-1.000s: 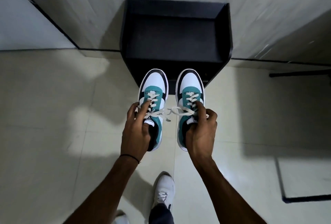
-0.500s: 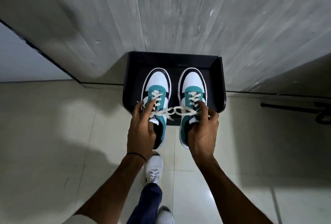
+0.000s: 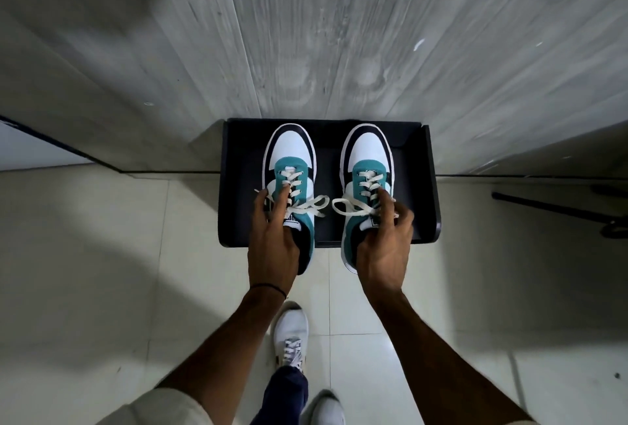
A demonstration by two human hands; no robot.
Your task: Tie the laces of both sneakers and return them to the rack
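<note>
A: Status? We have a shoe in each hand. Left hand grips the left shoe at the collar, index finger laid up along the laces, other fingers wrapped round the outer side. Right hand grips the right shoe the same way.

B: Fingers closed on the shoes then, not spread?

A: Closed, curled round the collars. Thumbs are hidden, so we can't tell how they sit. Bows hang just inward of the index fingers, both look tied.

B: What changed?

A: A second ago the rack was well ahead of our fingertips and the shoes were over bare floor. Now toes and midfoot are over the top shelf, beyond our fingertips. Heels overhang the front edge, under our palms. The shoes have also spread apart; the bows no longer overlap.

B: Touching the shelf?

A: Can't tell from this angle. Could be resting or just above.

B: So tying is done, return is nearly done.

A: That's our read. Remaining: push forward until the heels clear the edge, set down, let go. Risk: a heel left overhanging tips the shoe off.
</note>
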